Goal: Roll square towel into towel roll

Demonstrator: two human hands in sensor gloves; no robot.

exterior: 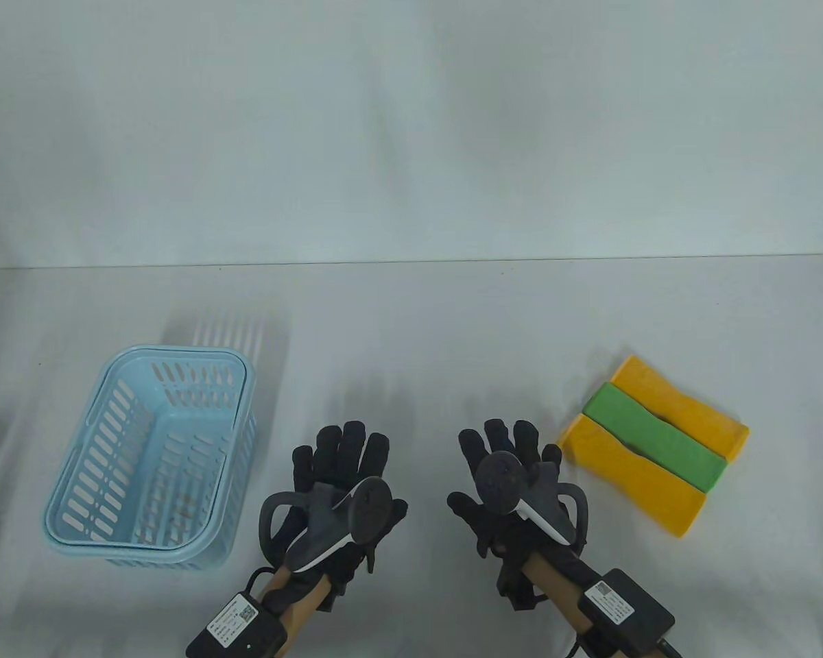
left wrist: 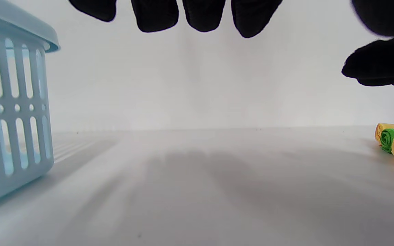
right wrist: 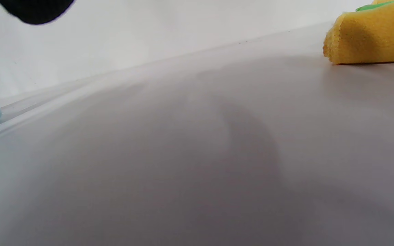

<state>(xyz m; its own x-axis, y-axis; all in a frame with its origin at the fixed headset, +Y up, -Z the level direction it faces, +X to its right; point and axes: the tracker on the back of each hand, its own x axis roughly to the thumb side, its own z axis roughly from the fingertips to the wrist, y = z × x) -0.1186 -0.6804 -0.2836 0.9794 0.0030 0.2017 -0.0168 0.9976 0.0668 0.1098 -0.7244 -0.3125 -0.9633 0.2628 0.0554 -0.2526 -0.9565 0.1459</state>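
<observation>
Towel rolls: three, two yellow (exterior: 631,483) (exterior: 682,408) flanking one green (exterior: 651,439), touching side by side at your right, spiral ends visible in the left wrist view; rolling looks done, no flat towel in sight. Your left hand (exterior: 339,483) and right hand (exterior: 511,483): fingers straight, empty, apart, near the table's (exterior: 411,329) front edge. Blue basket (exterior: 82,480): far left, likely meant for the rolls

Two yellow rolls (exterior: 631,476) flank touching green roll (exterior: 655,439), table right.

A light blue slotted plastic basket (exterior: 152,458) stands upright on the left of the white table (exterior: 411,322), nothing visible inside.
</observation>
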